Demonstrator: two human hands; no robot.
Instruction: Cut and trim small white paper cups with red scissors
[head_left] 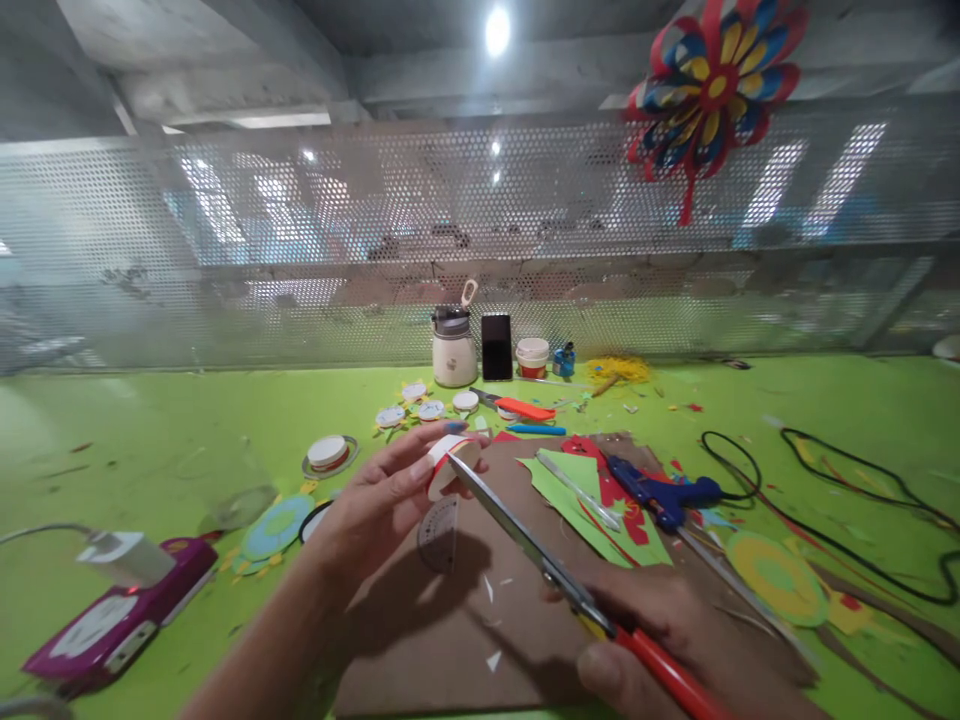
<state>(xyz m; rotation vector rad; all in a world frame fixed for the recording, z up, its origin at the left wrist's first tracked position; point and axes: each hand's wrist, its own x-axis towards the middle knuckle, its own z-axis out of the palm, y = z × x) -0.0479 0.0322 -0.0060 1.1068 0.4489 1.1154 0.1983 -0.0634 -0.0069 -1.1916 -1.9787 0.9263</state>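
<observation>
My left hand (390, 490) pinches a small round piece with a white face and a red rim (454, 465), held up over a brown cardboard sheet (420, 660). In my right hand (637, 630) is a pair of scissors (551, 570) with red handles and long metal blades. The blade tips reach the edge of the round piece; I cannot tell whether they are cutting into it. Below the left hand lies a clear protractor (438, 535), with small white paper scraps (493, 660) nearby on the cardboard.
Right of the hands lie green paper (555, 490), a blue glue gun (660, 490) with its black cord, and a yellow-green paper disc (776, 578). A purple power strip (127, 610) sits at left. Behind stand a white bottle (454, 355), a phone (496, 347) and an orange cutter (525, 409).
</observation>
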